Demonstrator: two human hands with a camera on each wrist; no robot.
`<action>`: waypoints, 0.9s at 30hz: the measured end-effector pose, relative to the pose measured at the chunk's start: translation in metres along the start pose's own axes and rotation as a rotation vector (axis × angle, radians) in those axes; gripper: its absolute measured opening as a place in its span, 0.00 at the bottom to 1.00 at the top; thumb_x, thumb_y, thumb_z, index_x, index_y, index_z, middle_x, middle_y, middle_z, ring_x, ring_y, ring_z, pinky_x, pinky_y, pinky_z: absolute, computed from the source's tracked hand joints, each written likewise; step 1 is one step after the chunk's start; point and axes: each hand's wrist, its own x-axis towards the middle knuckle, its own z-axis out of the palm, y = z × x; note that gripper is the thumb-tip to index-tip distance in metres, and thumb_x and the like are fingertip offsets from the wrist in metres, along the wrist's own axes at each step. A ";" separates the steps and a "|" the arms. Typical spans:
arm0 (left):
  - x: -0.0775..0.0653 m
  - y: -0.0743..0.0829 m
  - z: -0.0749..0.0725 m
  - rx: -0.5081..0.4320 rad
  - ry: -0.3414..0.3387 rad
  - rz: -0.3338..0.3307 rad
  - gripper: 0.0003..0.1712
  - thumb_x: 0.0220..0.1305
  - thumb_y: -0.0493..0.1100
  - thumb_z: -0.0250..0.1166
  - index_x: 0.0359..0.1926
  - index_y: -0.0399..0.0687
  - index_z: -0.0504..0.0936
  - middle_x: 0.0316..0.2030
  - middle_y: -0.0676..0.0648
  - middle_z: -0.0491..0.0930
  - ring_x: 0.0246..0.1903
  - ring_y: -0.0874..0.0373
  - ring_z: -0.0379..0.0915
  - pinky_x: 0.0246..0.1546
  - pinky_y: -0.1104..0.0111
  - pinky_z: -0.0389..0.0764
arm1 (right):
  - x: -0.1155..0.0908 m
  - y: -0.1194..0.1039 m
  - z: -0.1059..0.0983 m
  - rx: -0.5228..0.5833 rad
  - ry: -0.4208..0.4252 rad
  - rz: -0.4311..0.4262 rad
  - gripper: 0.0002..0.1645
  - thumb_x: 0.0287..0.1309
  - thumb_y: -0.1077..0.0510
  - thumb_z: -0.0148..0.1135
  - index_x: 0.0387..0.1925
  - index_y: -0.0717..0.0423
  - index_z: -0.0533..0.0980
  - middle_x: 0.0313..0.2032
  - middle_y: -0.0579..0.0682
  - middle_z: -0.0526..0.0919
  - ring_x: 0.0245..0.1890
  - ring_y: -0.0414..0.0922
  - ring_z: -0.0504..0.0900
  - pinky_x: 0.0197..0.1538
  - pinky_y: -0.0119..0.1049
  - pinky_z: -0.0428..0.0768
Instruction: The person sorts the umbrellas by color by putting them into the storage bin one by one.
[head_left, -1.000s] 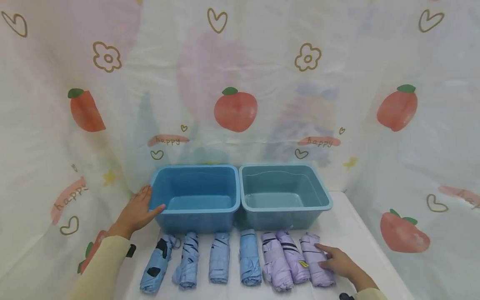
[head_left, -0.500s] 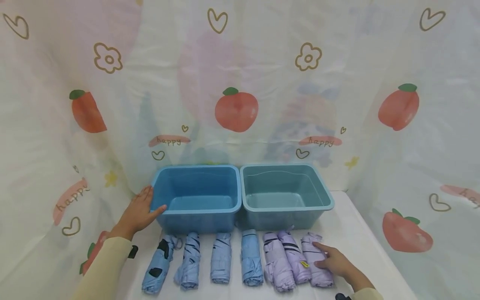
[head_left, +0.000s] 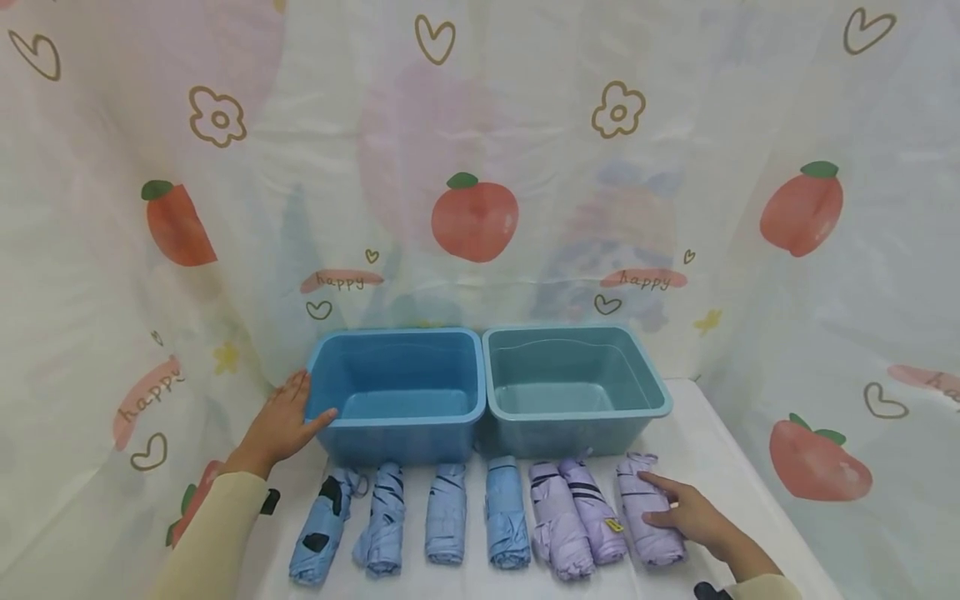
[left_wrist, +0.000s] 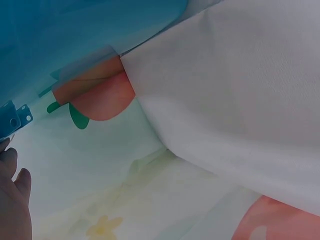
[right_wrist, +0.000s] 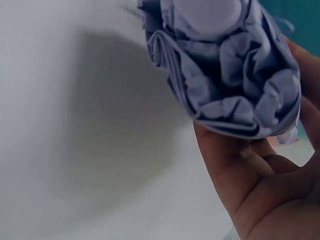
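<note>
My right hand (head_left: 688,510) grips the rightmost lilac folded umbrella (head_left: 647,521), thumb and fingers along its right side. In the right wrist view the gathered cloth end of that umbrella (right_wrist: 225,90) shows close up, with my fingers (right_wrist: 225,155) around it and a shadow on the white surface beside it. At the left, my left hand (head_left: 281,427) rests against the side of the blue bin (head_left: 405,442), fingers fairly straight and thumb at the front rim. Only part of the left hand (left_wrist: 15,200) appears in the left wrist view, beside the blue wall.
A teal bin (head_left: 570,435) stands right beside the blue one. Two more lilac umbrellas (head_left: 558,533) lie together in front, and several blue umbrellas (head_left: 446,521) line up to their left on the white table (head_left: 738,467). A printed curtain (head_left: 480,125) surrounds the table.
The rightmost lilac umbrella has shifted right with my right hand, widening the gap to the other lilac ones. The left hand keeps its place on the blue bin.
</note>
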 end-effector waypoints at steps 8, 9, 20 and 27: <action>0.002 -0.003 0.001 0.007 0.001 0.004 0.60 0.63 0.74 0.50 0.72 0.26 0.47 0.72 0.29 0.46 0.71 0.34 0.41 0.66 0.40 0.47 | -0.022 -0.038 -0.035 -0.095 -0.037 -0.080 0.48 0.49 0.54 0.73 0.70 0.58 0.63 0.53 0.68 0.73 0.45 0.54 0.76 0.41 0.45 0.78; 0.002 -0.003 0.001 0.009 -0.004 0.004 0.60 0.63 0.74 0.50 0.72 0.26 0.47 0.72 0.30 0.46 0.71 0.34 0.41 0.66 0.40 0.47 | -0.025 -0.042 -0.039 -0.104 -0.043 -0.094 0.48 0.49 0.54 0.73 0.70 0.58 0.63 0.53 0.68 0.73 0.45 0.54 0.76 0.40 0.44 0.77; 0.009 0.004 -0.013 0.083 -0.094 0.036 0.59 0.65 0.72 0.50 0.70 0.21 0.50 0.71 0.26 0.48 0.71 0.32 0.40 0.68 0.42 0.44 | -0.035 -0.090 -0.083 -0.127 -0.093 -0.202 0.47 0.53 0.55 0.72 0.71 0.60 0.61 0.57 0.73 0.68 0.45 0.57 0.78 0.37 0.43 0.80; 0.006 0.006 -0.018 0.045 -0.095 0.036 0.61 0.64 0.73 0.50 0.70 0.20 0.49 0.71 0.25 0.46 0.71 0.31 0.39 0.67 0.41 0.45 | -0.005 -0.122 -0.101 -0.191 -0.054 -0.247 0.48 0.53 0.54 0.72 0.72 0.57 0.61 0.55 0.73 0.68 0.39 0.52 0.78 0.37 0.42 0.79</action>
